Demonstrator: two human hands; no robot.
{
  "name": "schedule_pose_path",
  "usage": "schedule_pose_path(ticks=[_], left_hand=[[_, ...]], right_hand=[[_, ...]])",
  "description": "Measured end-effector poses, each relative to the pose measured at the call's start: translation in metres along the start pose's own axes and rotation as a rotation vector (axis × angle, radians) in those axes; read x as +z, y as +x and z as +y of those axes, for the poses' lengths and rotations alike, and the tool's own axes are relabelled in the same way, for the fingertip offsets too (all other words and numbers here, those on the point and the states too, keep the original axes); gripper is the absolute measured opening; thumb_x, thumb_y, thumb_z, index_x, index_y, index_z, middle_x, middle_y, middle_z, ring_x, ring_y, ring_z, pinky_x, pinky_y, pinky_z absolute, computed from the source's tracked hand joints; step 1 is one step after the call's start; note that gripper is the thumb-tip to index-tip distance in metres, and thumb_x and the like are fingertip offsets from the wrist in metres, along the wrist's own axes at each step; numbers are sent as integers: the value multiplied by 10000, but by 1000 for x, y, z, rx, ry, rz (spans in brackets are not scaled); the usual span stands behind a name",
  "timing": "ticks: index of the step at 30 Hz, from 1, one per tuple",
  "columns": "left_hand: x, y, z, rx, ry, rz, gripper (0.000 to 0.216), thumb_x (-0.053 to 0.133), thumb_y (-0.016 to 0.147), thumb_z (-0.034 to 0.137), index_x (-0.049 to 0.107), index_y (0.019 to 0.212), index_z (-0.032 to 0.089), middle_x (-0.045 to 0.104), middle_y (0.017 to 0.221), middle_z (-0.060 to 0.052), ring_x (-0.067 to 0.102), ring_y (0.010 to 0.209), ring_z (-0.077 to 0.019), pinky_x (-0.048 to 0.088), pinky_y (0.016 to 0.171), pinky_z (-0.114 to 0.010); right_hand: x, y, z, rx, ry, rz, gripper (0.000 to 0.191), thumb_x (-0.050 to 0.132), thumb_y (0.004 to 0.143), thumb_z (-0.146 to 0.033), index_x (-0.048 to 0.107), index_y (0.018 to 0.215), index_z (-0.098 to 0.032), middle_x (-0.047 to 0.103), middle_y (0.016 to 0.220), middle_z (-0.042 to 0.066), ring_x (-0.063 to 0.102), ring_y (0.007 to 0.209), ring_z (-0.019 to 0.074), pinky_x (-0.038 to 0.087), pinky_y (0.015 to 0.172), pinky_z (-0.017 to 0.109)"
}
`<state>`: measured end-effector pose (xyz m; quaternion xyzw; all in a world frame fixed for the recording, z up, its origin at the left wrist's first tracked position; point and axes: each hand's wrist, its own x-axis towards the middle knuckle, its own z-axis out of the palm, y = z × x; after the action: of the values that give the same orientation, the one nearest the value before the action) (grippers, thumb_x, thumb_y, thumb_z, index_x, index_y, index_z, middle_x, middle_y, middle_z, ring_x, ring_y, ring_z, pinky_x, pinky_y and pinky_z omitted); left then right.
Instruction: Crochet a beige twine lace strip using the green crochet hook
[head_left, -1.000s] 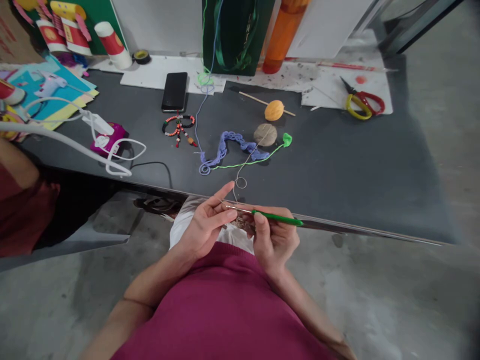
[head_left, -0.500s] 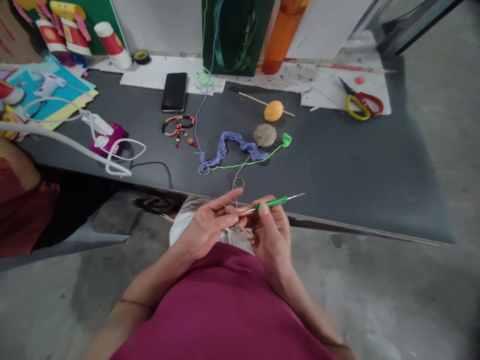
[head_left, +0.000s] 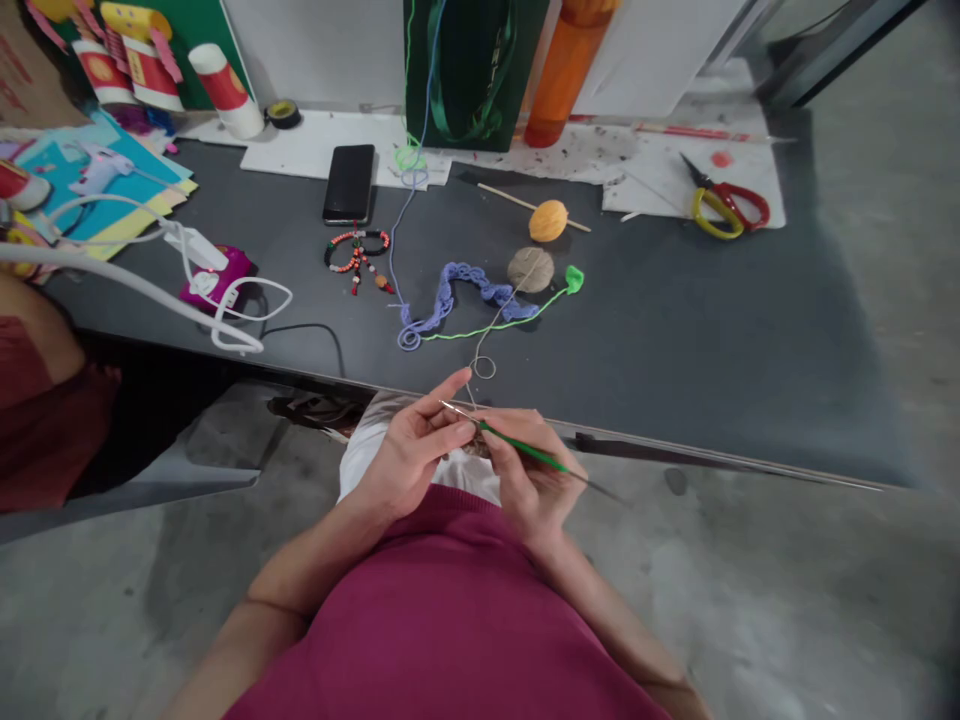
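Right hand now slants green crochet hook downward

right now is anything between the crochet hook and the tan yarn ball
Yes, low things only: a green yarn strand and the end of a lilac crocheted strip lie on the table just short of the tan yarn ball, across the line from the crochet hook in the right hand.

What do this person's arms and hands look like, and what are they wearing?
The left hand and right hand are bare, without gloves, and the forearms are uncovered. The person wears a magenta knit top, with white cloth showing beyond it.
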<state>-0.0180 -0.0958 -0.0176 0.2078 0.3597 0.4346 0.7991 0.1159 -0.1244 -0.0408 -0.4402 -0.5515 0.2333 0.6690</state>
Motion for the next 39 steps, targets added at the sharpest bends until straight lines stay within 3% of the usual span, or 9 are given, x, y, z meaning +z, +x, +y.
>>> schedule_pose_path(ticks=[4,8,13,21,25,31,34,36,39], left_hand=[[-2,1,3,-46,-18,-27,583,953,705,194,794,1263,257,783,824,28,685,774,-106,517,823,-265],[-6,1,5,-69,-12,-31,625,973,692,232,788,1286,283,772,826,35,673,767,-101,515,822,-274],[-8,0,5,-75,-4,-20,601,963,700,223,794,1275,276,762,823,29,671,784,-115,517,839,-289],[-3,-1,8,-87,-14,-113,474,974,687,257,850,1145,258,758,773,18,669,764,-114,499,801,-262],[-2,-2,8,-84,-23,-159,450,948,725,260,845,1164,256,785,828,-3,681,780,-134,510,844,-298],[-3,-2,0,-45,74,-99,508,935,738,237,821,1229,300,801,970,-11,668,832,-138,500,879,-325],[-3,-2,-2,9,97,-66,527,925,750,258,806,1261,303,789,992,-5,679,896,-148,504,908,-323],[-1,-1,-3,63,97,-33,513,927,749,280,811,1249,285,779,953,-1,675,891,-145,513,899,-308],[1,-1,-3,117,81,21,511,945,727,268,818,1222,270,760,882,14,661,831,-127,529,850,-283]], right_hand=[[2,-1,-5,140,50,71,110,703,992,-225,799,1002,-278,856,895,18,797,738,180,653,622,297],[1,0,-10,262,107,88,74,700,1001,-268,773,994,-260,841,847,-1,613,433,90,452,346,191],[0,1,-14,343,164,134,85,666,1021,-353,682,979,-281,791,715,-31,618,408,110,446,329,195],[-3,9,-13,804,483,128,287,772,901,-548,676,912,-278,662,537,-60,599,379,129,297,270,181],[-3,13,-16,882,559,124,320,823,847,-564,698,887,-271,619,507,-77,512,345,94,266,273,167],[5,5,-11,743,514,97,315,871,799,-531,721,825,-256,711,620,-43,522,420,89,311,319,176],[5,1,-8,638,371,114,225,819,877,-471,754,859,-256,760,676,-30,524,415,89,368,342,192],[3,1,-8,536,271,89,144,774,934,-405,774,902,-265,808,765,-15,591,458,99,465,403,212],[-2,2,-7,238,83,16,74,719,977,-302,792,975,-306,857,921,10,782,715,182,651,643,327]])
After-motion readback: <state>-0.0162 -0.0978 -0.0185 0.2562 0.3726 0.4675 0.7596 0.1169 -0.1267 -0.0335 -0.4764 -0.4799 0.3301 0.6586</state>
